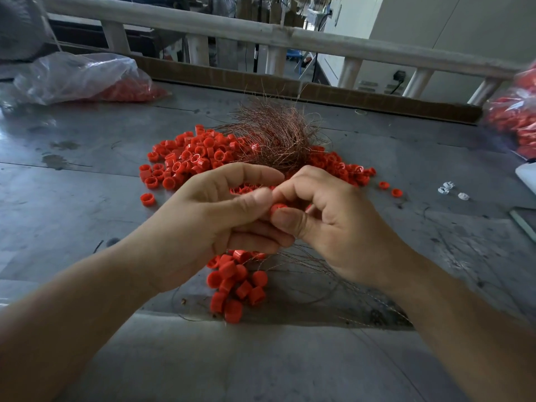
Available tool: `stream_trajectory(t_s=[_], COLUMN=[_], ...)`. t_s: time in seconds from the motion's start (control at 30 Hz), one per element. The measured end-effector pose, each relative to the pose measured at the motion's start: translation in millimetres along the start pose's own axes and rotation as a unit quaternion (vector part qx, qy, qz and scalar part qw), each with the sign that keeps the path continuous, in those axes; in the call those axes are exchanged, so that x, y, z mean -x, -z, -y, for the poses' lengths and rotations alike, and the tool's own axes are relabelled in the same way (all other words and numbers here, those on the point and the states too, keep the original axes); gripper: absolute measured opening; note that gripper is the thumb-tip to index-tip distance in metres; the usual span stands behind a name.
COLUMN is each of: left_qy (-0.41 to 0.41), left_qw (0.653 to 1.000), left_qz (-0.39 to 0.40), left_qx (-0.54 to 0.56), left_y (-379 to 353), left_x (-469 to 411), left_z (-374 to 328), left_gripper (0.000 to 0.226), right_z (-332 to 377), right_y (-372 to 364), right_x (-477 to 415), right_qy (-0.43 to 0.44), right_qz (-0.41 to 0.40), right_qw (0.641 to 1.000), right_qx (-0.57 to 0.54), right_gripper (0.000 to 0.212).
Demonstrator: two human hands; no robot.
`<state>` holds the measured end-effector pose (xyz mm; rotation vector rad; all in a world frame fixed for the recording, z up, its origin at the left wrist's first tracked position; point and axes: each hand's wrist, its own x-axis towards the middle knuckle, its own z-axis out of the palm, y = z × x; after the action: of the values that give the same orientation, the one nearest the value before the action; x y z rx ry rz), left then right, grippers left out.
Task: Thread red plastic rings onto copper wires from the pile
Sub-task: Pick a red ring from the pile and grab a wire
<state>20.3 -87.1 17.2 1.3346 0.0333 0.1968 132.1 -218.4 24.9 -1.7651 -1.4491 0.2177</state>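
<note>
Above the middle of the grey metal table, in the head view, both hands meet on one red ring. The right hand pinches it between thumb and forefinger, and the left hand presses its thumb tip against the ring's other side, its lower fingers curled beneath. The ring is mostly covered by fingertips, and any wire passing through it is too fine to make out. Thin strands trail out from under the hands toward the near edge, where a cluster of rings, roughly a dozen, lies bunched. Behind the hands, the loose pile of rings is too many to count and is partly hidden by the knuckles and by the tangled bundle of copper wires resting on its far side. Three stray rings lie apart from it: one to the left and two to the right. Three small white pieces sit further right, their shape unclear. Two clear bags hold more red rings: one at far left and one at right, blurred and cut off by the frame.
</note>
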Motion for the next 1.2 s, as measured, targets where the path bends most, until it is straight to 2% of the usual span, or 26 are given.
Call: stream_trajectory(t_s=[0.17,0.33,0.5,0.63,0.73,0.83,0.93,1.03,1.2], left_qy=[-0.061,-0.064,-0.053,-0.019,-0.032,-0.077,-0.089,-0.088,-0.074], left_qw=[0.992,0.995,0.996,0.999,0.999,0.996,0.991,0.990,0.993], left_qz=[-0.019,0.022,0.018,0.008,-0.004,-0.017,-0.037,-0.056,-0.080], left_qx=[-0.106,-0.067,-0.065,-0.043,-0.027,0.049,0.093,0.094,0.038], left_y=[-6.2,-5.4,-4.5,-1.8,0.0,3.3,5.0,5.2,12.8], left_x=[1.7,5.1,5.9,2.7,1.6,1.8,1.2,1.0,-1.0], left_z=[2.9,3.0,2.7,0.2,-4.4,-8.5,-11.1,-13.1,-15.3], left_gripper=[0.052,0.057,0.057,0.059,0.054,0.041,0.035,0.031,0.034], right_z=[6.8,11.1,10.2,10.6,12.2,8.6,6.3,6.7,4.6], right_y=[-0.1,-4.7,-4.9,-9.0,-6.9,-0.3,1.3,1.2,18.6], right_x=[3.8,7.0,6.8,6.8,5.9,3.1,1.9,2.0,0.7], right_qy=[0.014,0.047,0.025,0.001,-0.039,-0.098,-0.141,-0.157,-0.179], right_qz=[-0.006,-0.031,-0.022,-0.039,-0.028,-0.001,0.056,0.059,-0.013], right_qw=[0.999,0.994,0.998,0.999,0.991,0.959,0.922,0.912,0.925], right_qx=[0.028,0.090,0.055,-0.001,-0.124,-0.265,-0.355,-0.375,-0.335], right_gripper=[0.004,0.013,0.006,0.008,0.024,0.029,0.032,0.017,0.014])
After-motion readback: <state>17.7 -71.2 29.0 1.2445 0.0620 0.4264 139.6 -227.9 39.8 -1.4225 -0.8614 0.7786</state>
